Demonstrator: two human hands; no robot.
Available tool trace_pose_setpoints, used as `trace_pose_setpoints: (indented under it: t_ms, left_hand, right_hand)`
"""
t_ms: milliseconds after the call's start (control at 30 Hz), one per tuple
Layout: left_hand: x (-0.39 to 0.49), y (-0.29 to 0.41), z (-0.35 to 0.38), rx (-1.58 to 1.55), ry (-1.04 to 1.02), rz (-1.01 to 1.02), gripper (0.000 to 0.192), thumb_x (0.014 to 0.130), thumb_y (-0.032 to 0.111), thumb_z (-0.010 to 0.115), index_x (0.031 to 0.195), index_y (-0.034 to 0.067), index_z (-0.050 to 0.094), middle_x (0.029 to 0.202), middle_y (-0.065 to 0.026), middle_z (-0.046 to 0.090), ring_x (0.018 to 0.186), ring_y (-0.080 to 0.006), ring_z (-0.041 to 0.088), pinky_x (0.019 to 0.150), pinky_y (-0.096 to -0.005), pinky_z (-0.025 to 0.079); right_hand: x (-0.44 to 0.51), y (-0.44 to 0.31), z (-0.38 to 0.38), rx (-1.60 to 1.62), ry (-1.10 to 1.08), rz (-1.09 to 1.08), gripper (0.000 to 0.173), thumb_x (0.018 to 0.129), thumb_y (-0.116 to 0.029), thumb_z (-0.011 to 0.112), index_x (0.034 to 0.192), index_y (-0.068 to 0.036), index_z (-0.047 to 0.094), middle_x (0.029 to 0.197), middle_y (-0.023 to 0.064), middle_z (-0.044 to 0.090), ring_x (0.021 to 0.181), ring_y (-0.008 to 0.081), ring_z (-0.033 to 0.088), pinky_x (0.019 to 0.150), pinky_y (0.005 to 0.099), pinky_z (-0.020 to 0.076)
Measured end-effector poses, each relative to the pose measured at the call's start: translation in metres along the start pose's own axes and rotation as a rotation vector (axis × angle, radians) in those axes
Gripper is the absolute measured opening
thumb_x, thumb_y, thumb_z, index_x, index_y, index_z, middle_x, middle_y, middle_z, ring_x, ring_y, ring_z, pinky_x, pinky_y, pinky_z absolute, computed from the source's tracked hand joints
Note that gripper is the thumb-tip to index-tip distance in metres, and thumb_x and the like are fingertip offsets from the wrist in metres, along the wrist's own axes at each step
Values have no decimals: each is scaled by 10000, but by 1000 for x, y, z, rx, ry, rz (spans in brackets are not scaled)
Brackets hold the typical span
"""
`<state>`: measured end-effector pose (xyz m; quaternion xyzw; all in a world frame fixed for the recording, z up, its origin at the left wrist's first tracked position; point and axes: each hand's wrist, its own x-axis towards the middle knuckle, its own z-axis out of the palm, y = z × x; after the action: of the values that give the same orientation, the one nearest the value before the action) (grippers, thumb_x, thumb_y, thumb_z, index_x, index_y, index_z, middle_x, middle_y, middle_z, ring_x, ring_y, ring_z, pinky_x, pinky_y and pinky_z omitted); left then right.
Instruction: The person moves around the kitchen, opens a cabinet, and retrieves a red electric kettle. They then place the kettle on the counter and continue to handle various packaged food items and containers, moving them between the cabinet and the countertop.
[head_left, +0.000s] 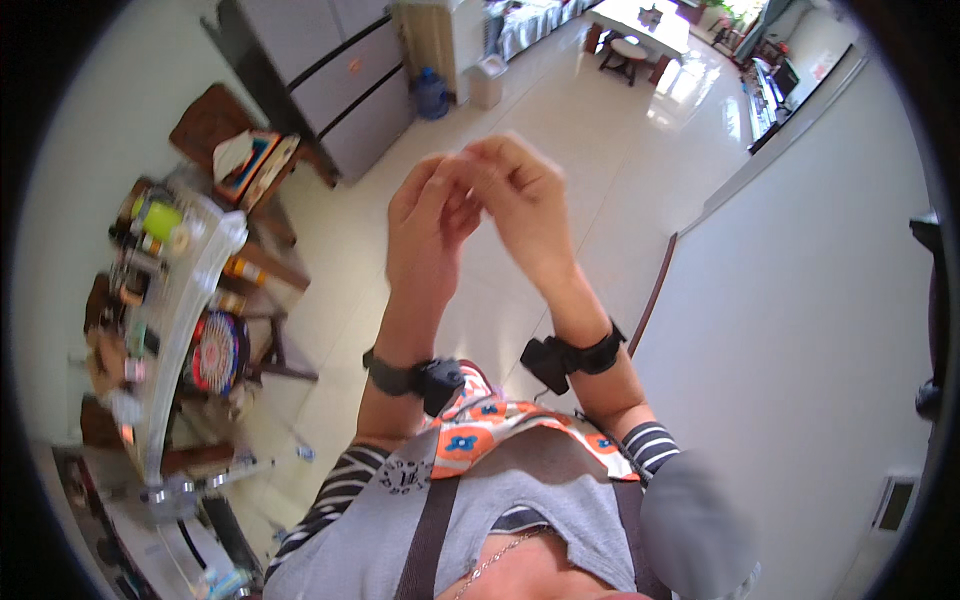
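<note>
My left hand (426, 225) and my right hand (525, 199) are raised in front of me, above the tiled floor (487, 322). Their fingers are bent and meet at the tips, the right ones lying partly over the left. Blur and overlap hide the fingertips, so I cannot tell if something small is between them. Each forearm wears a black strap with a small box, on the left (420, 379) and on the right (574, 356). An apron with orange and blue flowers (469, 442) hangs at my waist.
To the left stands a cluttered dining table (180, 300) with chairs (214, 112) and a round patterned seat (219, 352). A grey refrigerator (352, 82), a blue water jug (431, 94) and a white bin (487, 81) are ahead. A white wall (765, 300) runs along the right.
</note>
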<state>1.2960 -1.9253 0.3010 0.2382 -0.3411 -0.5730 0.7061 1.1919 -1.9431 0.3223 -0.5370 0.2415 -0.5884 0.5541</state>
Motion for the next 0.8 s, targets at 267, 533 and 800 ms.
trace_pose_setpoints:
  t_ms: [267,533,800]
  left_hand:
    - [269,-80,-8,-93,-201,2,112,955,149,551,988,51,596,702,36,475,592,-45,398,522,-197,322]
    - [498,-185,106,-93,-445,-334,149,965,150,529,1027,29,591,756,16,536,641,-60,469,563,-206,381]
    - [570,-284,192,-120,-692,-425,169,975,140,508,1050,2,570,854,-50,595,734,-118,545,680,-267,462]
  right_hand:
    - [231,65,-135,-251,87,-137,48,873,-20,619,895,22,627,782,25,656,725,41,567,626,190,465]
    - [400,36,-281,-368,457,-181,72,858,-43,642,892,20,641,767,29,652,697,52,584,607,197,479]
    - [450,22,-399,-326,744,-339,83,850,-64,640,870,14,655,720,26,648,637,52,584,551,189,473]
